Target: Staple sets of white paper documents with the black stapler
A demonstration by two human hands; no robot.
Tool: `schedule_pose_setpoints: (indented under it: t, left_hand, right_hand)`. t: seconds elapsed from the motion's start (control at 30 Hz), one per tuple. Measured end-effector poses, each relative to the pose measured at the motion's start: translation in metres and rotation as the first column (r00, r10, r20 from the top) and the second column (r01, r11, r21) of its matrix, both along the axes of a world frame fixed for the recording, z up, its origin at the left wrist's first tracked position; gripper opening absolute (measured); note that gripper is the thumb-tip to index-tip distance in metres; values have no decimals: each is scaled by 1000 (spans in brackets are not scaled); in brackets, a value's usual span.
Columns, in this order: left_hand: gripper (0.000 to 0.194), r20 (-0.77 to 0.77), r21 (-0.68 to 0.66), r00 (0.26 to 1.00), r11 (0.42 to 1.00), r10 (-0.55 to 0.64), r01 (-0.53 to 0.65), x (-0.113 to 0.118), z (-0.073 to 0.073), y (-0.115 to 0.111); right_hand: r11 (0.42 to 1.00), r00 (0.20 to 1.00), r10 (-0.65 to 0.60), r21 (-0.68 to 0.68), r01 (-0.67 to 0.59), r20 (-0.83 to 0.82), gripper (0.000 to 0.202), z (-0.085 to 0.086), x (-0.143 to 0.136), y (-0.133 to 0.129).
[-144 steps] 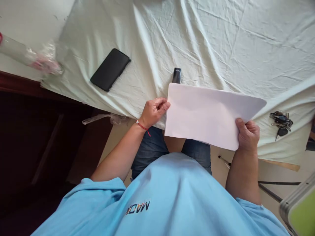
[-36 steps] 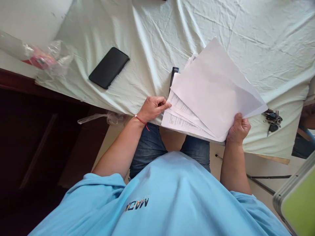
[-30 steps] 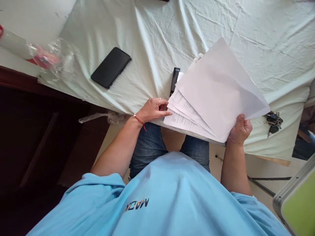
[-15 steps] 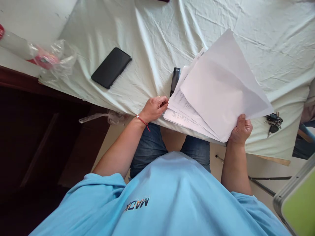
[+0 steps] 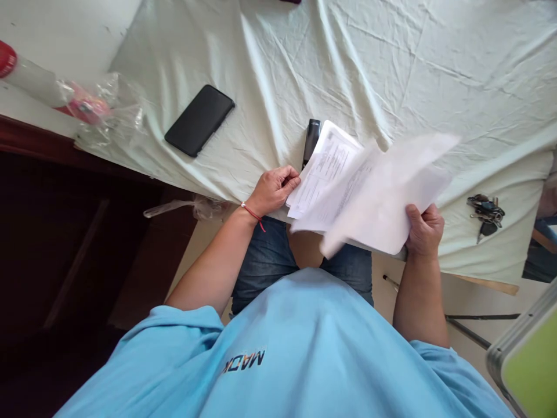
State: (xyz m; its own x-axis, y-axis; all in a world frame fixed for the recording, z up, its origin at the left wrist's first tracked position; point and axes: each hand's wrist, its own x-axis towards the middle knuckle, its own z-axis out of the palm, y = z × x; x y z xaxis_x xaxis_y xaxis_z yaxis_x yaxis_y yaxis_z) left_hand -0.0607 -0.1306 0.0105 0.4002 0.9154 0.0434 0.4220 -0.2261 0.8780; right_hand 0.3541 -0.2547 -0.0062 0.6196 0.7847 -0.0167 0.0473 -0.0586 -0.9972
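A fanned stack of papers (image 5: 387, 197) lies at the table's front edge, its upper sheets lifted, curled and blurred. My right hand (image 5: 425, 229) is closed on the stack's right side, thumb on top. Printed text shows on the lower sheets (image 5: 324, 174) at the left. My left hand (image 5: 276, 188), with a red string bracelet at the wrist, pinches at the left edge of these sheets, fingers curled. Just behind it a slim black device (image 5: 311, 142) lies on the cloth, partly hidden by the papers.
A black phone-like slab (image 5: 200, 120) lies on the pale tablecloth (image 5: 261, 52) at left. Farther left are a red-capped bottle (image 5: 32, 78) and a crumpled clear plastic bag (image 5: 124, 110). A bunch of keys (image 5: 486, 215) rests at right. A green-topped, metal-rimmed object (image 5: 531, 354) stands at lower right.
The upper sheets have swung down and are flapping, uncovering more printed text at the left. Both hands stay nearly in place.
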Motion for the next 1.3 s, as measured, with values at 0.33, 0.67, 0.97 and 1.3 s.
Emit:
schedule_pose_setpoints:
  t: [0.33, 0.67, 0.97, 1.3]
  left_hand:
    - [27, -71, -1, 997, 1000, 29, -29, 5, 3, -7]
    - [20, -42, -83, 998, 995, -50, 46, 2, 13, -28]
    - [25, 95, -189, 992, 976, -88, 105, 18, 4, -52]
    - [125, 383, -283, 921, 958, 71, 44, 16, -2, -60]
  right_hand:
    - [979, 994, 102, -173, -107, -37, 64, 15, -7, 1]
    - [975, 993, 93, -209, -77, 67, 54, 44, -21, -4]
    - [985, 986, 36, -174, -7, 165, 45, 95, -31, -4]
    - [1000, 974, -6, -27, 13, 225, 46, 102, -31, -11]
